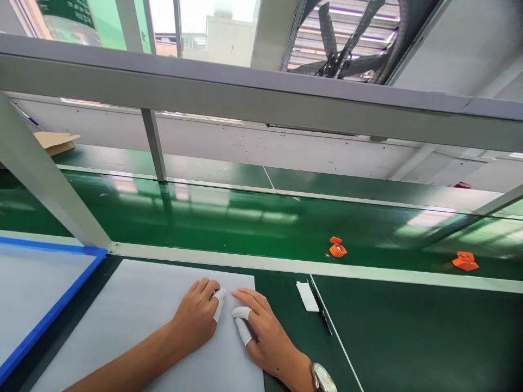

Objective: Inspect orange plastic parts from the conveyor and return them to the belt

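A large white sheet [163, 294] lies on the dark green table, and both hands rest over it. My left hand [199, 313] is closed, its fingers curled and pressed together, with a white cover on the thumb; whatever it may hold is hidden. Just to its right, my right hand [261, 329] has its fingers curved and apart, with nothing visible between them. White covers sit on its index finger and thumb, and a watch [323, 377] is on the wrist. Right of this hand lie a small white card [307, 297] and a thin dark tool [321, 309].
Behind the table runs a green conveyor belt [245, 223] carrying two small open orange boxes, one nearer [338, 248] and one farther right [466, 261]. A blue-edged white panel [36, 294] is at left. A metal post [53, 179] and crossbar [261, 95] frame the station.
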A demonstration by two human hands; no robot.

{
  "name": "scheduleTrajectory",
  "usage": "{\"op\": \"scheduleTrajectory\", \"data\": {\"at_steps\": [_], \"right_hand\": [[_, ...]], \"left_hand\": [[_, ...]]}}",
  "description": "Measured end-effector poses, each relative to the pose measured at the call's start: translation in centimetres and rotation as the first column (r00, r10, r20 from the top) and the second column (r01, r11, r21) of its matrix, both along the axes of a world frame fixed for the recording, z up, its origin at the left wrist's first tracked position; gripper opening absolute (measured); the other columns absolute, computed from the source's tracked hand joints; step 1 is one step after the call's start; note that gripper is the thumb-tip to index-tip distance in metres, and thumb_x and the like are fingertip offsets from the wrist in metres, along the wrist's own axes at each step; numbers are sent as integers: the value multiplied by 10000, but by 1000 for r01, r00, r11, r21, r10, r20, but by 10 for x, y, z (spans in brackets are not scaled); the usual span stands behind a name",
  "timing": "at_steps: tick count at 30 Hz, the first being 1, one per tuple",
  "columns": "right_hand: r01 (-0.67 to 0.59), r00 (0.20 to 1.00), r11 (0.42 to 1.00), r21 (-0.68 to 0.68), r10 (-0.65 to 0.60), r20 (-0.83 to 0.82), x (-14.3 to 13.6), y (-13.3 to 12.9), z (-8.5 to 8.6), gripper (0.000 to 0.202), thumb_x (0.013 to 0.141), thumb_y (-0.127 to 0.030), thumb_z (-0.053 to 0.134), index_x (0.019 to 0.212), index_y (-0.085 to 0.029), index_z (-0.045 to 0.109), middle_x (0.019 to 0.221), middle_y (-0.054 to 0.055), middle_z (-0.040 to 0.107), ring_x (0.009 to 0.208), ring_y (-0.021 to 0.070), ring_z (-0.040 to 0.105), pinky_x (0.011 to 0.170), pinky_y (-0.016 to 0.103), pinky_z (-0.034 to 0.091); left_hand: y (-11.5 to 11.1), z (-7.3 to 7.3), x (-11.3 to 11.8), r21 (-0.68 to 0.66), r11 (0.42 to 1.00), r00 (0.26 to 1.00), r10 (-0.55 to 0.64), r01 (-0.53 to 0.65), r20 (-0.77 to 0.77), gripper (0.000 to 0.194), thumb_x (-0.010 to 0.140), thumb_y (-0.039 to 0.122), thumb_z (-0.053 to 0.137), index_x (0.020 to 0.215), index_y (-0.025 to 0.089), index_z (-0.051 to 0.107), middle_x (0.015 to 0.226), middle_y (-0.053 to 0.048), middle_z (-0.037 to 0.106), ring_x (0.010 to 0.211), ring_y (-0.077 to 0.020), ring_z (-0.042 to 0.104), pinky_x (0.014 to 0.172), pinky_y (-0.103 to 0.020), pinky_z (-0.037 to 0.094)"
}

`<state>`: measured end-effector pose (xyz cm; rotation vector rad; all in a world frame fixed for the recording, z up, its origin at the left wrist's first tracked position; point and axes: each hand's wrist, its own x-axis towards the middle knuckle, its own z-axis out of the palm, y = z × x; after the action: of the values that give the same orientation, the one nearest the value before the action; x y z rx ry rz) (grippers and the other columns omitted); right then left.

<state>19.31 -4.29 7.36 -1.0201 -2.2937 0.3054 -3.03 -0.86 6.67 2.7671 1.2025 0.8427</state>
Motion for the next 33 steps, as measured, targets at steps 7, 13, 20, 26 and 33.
{"op": "scheduleTrajectory", "data": {"at_steps": [7, 13, 20, 26, 33], "right_hand": [[36, 998, 999, -16, -35, 58, -1, -1, -1, 392, 892, -11, 474, 1208, -212, 590, 1469, 120, 543, 1404, 278, 454, 1120, 541, 477], [31, 1000, 999, -9, -31, -3, 0, -1, -3, 385, 852, 13, 455, 1146, -201, 581, 1442, 129, 560, 1395, 281, 467, 1115, 547, 480], [36, 999, 999, 2, -36, -4, -1, -1, -2, 385, 831, 6, 474, 1129, -210, 585, 1427, 129, 572, 1369, 281, 494, 1103, 546, 487], [19, 1000, 1000, 16, -18, -15, 0, 0, -5, 445, 800, 32, 454, 1156, -207, 573, 1416, 127, 577, 1363, 277, 496, 1105, 547, 480], [4, 1000, 1000, 27, -4, 0, 1, 0, -3, 530, 736, 40, 464, 1190, -205, 587, 1422, 108, 582, 1366, 269, 490, 1106, 532, 482]], "left_hand": [[0, 0, -1, -38, 999, 1000, -14, 14, 4, 363, 492, -59, 470, 761, 158, 583, 971, -108, 591, 860, -251, 496, 699, -385, 495], [1, 3, -1, -43, 999, 1000, -28, 28, 9, 386, 510, -56, 458, 799, 158, 598, 971, -109, 583, 866, -251, 492, 702, -392, 500], [0, 2, -1, -47, 998, 999, -32, 33, 23, 364, 539, -60, 460, 796, 159, 596, 969, -105, 580, 870, -251, 497, 703, -396, 508], [0, 1, -1, -47, 999, 999, -26, 27, 26, 377, 547, -74, 461, 814, 152, 601, 970, -105, 585, 876, -252, 511, 708, -394, 511], [0, 2, -1, -46, 999, 999, -24, 25, 28, 373, 543, -70, 467, 811, 156, 596, 973, -102, 587, 866, -249, 514, 701, -395, 509]]}}
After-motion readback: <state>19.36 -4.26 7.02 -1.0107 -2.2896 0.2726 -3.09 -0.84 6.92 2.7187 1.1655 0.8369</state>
